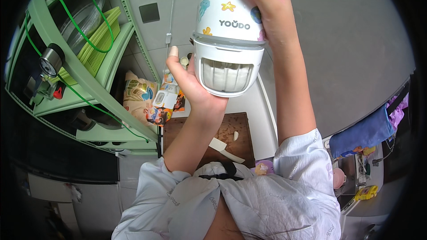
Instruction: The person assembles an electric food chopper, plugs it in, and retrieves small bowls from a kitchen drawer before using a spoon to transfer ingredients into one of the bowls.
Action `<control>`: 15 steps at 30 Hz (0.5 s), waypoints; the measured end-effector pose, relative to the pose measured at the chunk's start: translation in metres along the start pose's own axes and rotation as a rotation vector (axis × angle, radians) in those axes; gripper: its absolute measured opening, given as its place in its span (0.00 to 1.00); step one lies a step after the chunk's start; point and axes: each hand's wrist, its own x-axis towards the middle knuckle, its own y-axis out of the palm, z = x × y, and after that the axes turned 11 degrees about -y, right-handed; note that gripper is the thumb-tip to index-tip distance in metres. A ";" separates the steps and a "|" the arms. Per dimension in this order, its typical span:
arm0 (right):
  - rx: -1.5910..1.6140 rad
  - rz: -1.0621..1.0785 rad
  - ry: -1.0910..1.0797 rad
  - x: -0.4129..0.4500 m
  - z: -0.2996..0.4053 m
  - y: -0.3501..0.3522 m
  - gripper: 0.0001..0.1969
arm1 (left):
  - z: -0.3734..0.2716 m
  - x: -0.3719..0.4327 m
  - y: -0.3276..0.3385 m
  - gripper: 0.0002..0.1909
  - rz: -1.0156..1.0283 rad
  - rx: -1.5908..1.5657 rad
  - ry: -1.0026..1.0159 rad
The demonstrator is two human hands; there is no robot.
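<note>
A white Youdo electric food chopper [230, 16] with sea-creature pictures is held up before me. Whitish contents show through the clear window [227, 76] of its lower cup. My right hand [267, 0] grips the upper body from the right side, thumb across the front. Cupped under the base and around its left side is my left hand [196, 85], thumb sticking up and its other fingers hidden behind. Below my forearms, a dark wooden cutting board [238, 120] bears a pale-handled knife [232, 156] and a small white piece [236, 135], perhaps a garlic clove.
A green metal shelf [115, 73] on the left holds a yellow-green plastic basket [100, 48]. Food packages [140, 95] stand beside it on the white counter [260, 116]. A blue cloth [362, 133] hangs at right, near a yellow bottle [365, 193].
</note>
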 end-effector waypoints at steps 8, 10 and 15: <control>0.057 0.050 -0.090 0.004 -0.005 -0.002 0.24 | -0.003 -0.003 0.005 0.39 0.076 0.013 -0.002; 0.047 0.042 -0.077 0.003 0.011 0.003 0.26 | -0.004 -0.003 0.006 0.39 0.088 0.024 0.003; 0.011 -0.011 -0.074 0.005 0.020 0.003 0.31 | -0.008 -0.003 0.011 0.39 0.061 0.030 0.017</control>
